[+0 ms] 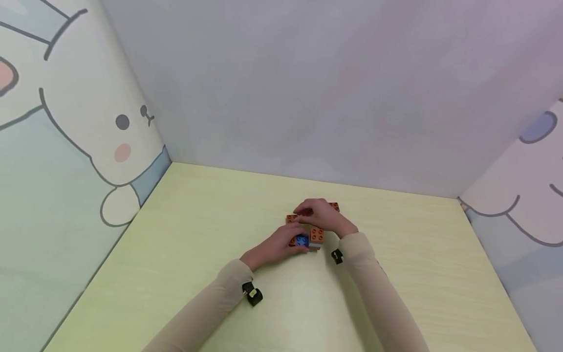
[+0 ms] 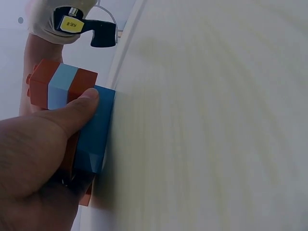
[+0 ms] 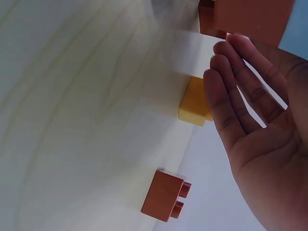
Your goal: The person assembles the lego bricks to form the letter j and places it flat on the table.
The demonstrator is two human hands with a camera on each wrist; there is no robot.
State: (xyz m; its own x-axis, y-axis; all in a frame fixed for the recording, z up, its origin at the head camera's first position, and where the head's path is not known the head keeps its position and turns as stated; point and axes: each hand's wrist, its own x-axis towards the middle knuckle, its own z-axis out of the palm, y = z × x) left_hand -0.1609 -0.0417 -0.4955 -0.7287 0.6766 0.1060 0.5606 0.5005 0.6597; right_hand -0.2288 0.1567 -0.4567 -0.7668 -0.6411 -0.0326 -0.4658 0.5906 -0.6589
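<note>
My left hand [image 1: 278, 246] grips a built block of toy bricks low on the tabletop. In the left wrist view, its thumb lies along a long blue brick [image 2: 98, 132], and an orange and light-blue stack [image 2: 61, 84] rises at the far end. From the head, a blue studded brick [image 1: 301, 240] and an orange brick [image 1: 316, 233] show beside that hand. My right hand [image 1: 323, 215] reaches over behind the block. In the right wrist view its fingers are extended and slightly bent, with the fingertips close to a dark orange brick [image 3: 211, 19].
A yellow brick [image 3: 194, 102] and a loose orange brick [image 3: 162, 196] stand beyond the right hand. The pale wooden tabletop [image 1: 211, 205] meets a grey back wall [image 1: 281, 98]. Side panels with cartoon drawings [image 1: 88, 122] enclose it.
</note>
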